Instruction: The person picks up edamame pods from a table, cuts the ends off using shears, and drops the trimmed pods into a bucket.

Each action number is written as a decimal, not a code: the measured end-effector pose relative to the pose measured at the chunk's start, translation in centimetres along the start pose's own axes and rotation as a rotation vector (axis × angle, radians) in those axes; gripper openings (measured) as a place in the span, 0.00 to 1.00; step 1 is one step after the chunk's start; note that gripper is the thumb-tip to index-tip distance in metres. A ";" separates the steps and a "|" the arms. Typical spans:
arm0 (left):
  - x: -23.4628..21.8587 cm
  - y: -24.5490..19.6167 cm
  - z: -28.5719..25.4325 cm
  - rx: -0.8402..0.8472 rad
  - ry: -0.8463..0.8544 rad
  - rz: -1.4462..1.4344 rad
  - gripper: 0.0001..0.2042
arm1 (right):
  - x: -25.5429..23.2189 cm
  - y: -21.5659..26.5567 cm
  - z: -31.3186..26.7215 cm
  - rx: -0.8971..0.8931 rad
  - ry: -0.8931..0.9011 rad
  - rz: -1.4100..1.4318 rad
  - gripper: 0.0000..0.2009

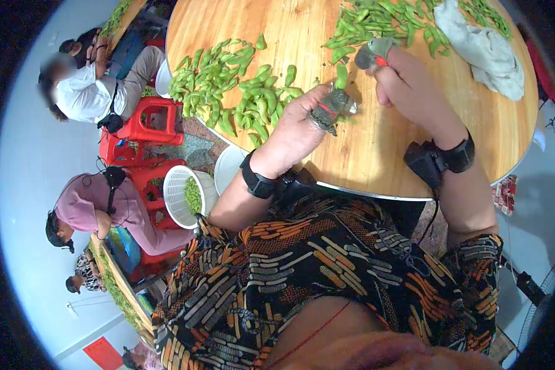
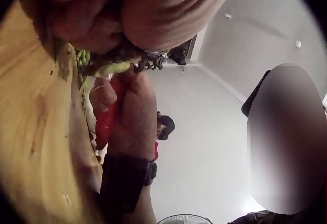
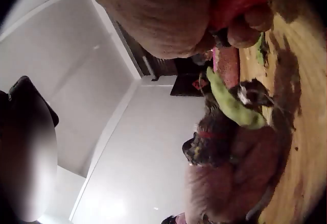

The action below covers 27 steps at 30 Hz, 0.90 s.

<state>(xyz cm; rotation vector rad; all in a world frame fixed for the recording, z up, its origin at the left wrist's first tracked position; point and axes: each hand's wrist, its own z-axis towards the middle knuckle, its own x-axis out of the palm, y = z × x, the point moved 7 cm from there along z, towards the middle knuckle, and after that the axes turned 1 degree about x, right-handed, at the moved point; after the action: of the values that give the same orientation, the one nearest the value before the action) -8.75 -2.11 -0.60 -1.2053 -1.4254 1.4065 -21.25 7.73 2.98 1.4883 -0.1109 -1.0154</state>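
Crumpled pale cloth [image 1: 484, 52] on wooden table [image 1: 475, 135] — red plastic stools [image 1: 131, 130] — red paper [image 1: 103, 353] on wall [image 1: 31, 154].

Worn items: black short-sleeved top [image 1: 351, 265], printed all over with rows of short rounded bars in orange, grey and cream. Thin red cord [image 1: 311, 330] at neckline. Left wrist: black strap [image 1: 254, 179] with black boxy module [image 1: 295, 187]. Right wrist: matching strap [image 1: 460, 154] and module [image 1: 423, 164], thin black cable [image 1: 433, 222] trailing. Left hand [image 1: 293, 132]: dark grey wrap [image 1: 332, 112], red band. Right hand [image 1: 413, 89]: greyish wrap [image 1: 365, 59], red patch.
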 end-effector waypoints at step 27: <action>-0.1 -3.1 -2.3 0.365 -0.011 0.886 0.11 | 4.4 1.7 -2.9 0.232 0.562 0.241 0.08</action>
<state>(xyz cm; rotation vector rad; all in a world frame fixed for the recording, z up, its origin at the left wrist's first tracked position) -6.86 -1.40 2.62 -1.6533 -0.5628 2.1317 -15.92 6.81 1.73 1.8701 -0.0034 -0.3761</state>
